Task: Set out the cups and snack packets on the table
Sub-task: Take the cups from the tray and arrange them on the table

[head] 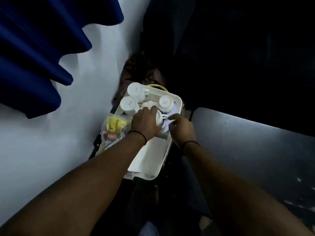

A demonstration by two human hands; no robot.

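A white tray point(153, 157) holds several white cups turned upside down. Two of them point(135, 91) point(128, 105) stand at its far left and one point(166, 103) at the far right. My left hand point(144, 123) lies over a cup point(159, 117) in the tray's middle, fingers wrapped on it. My right hand point(180, 128) is just to the right, forefinger and thumb pinching a white paper-like piece point(168, 123) beside that cup's handle. A clear bag with a yellow snack packet point(115, 125) lies left of the tray.
A white wall point(68, 133) and a dark blue curtain point(42, 48) fill the left side. A dark grey table top point(255, 147) lies to the right of the tray. The area beyond and below the tray is very dark.
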